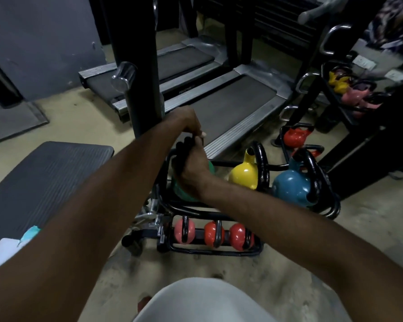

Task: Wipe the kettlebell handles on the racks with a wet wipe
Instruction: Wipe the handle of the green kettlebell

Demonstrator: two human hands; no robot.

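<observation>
On the top tier of a black tube rack stand a green kettlebell, a yellow kettlebell and a blue kettlebell, each with a black handle. My right hand grips the green one's handle from below. My left hand curls over the top of the same handle, and a small pale bit shows at its fingertips. No wipe is plainly visible. The lower tier holds a pink kettlebell and two red ones.
A grey padded bench lies at the left, with a white and teal wipe pack on its near end. Two treadmills stand beyond the rack, beside a black upright post. More kettlebells sit at the right by dark equipment.
</observation>
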